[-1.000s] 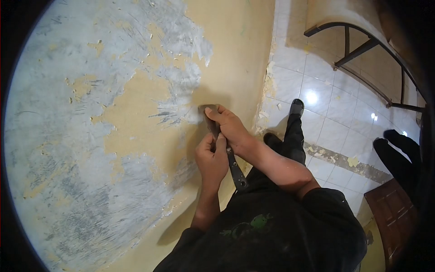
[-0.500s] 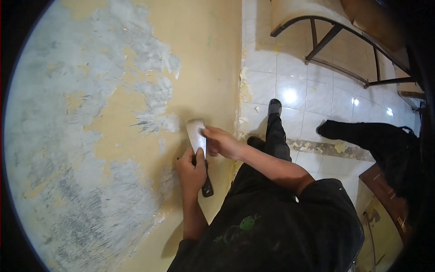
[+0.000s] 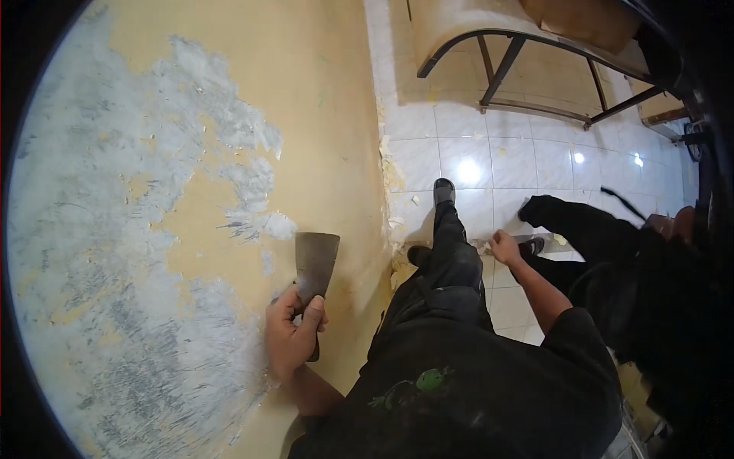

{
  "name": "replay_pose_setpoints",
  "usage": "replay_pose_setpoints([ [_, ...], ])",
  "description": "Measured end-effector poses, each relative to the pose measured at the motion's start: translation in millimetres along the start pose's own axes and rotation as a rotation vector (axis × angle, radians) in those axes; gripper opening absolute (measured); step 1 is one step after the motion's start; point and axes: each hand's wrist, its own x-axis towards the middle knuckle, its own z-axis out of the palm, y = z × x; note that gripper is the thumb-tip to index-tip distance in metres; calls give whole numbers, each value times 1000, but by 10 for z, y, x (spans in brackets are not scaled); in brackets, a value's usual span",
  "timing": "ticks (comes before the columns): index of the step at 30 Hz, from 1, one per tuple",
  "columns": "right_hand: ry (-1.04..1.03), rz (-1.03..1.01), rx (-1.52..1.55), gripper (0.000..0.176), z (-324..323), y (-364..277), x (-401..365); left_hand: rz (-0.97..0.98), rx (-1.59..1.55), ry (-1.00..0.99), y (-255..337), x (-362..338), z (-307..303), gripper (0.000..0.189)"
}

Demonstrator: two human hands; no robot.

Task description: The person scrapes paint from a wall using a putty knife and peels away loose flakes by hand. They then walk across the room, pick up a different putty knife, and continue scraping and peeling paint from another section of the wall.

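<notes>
My left hand [image 3: 294, 329] is wrapped around the handle of a paint scraper [image 3: 316, 260], thumb pressed where the blade begins. Its wide, dull metal blade points up and overlaps the yellow painted wall [image 3: 325, 138] in this view. Left of the blade, large patches of the wall [image 3: 222, 321] are stripped to a grey-white, scratched layer. My right hand [image 3: 503, 249] hangs out to the right over the floor, away from the scraper, with its fingers curled in and nothing visible in them.
Paint flakes [image 3: 394, 176] lie along the foot of the wall on white floor tiles [image 3: 466, 149]. A dark metal frame with a curved bar [image 3: 497, 69] stands beyond. Close on my right is another person in dark clothes [image 3: 581, 229].
My right hand has left the scraper blade and swung right. My left hand now grips the handle lower, with the blade turned. The other person has come closer.
</notes>
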Motion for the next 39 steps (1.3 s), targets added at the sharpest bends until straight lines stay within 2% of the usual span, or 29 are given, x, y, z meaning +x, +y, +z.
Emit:
replay_pose_setpoints([
  [1, 94, -17, -280, 25, -130, 122, -153, -5, 67, 14, -28, 1, -15, 11],
  [3, -30, 134, -399, 28, -413, 134, -424, -21, 130, 40, -53, -12, -41, 11],
  [5, -89, 339, -532, 29, -493, 434, -557, 16, 31, 83, -44, 3, -41, 12],
  [10, -453, 412, -1123, 31, -390, 740, -738, -19, 41, 163, -14, -24, -92, 14],
  [12, -587, 385, -1143, 31, -247, 843, -837, 12, 39, 110, -25, -45, -136, 15],
  [14, -693, 348, -1085, 31, -96, 961, -960, 13, 9, 143, -51, -40, -131, 12],
  [17, -772, 292, -979, 30, 72, 1022, -1020, 6, 4, 141, 9, 34, -101, 14],
  [20, -800, 249, -911, 30, 159, 1064, -1027, -3, 18, 158, -58, 114, -93, 17],
  [22, -819, 226, -871, 29, 195, 1083, -1056, 82, 178, 114, -107, 148, -129, 20],
  [25, -833, 207, -820, 29, 242, 1124, -1114, 31, 278, 99, -82, 145, -128, 24],
  [32, -896, 158, -759, 29, 349, 1241, -1221, 61, 341, 118, -123, 169, -105, 32],
  [35, -909, 112, -750, 28, 252, 1272, -1143, 52, 467, 101, -141, 157, -125, 33],
  [39, -783, 10, -766, 28, -365, 1298, -499, 85, 458, 93, -81, 180, -79, 34],
])
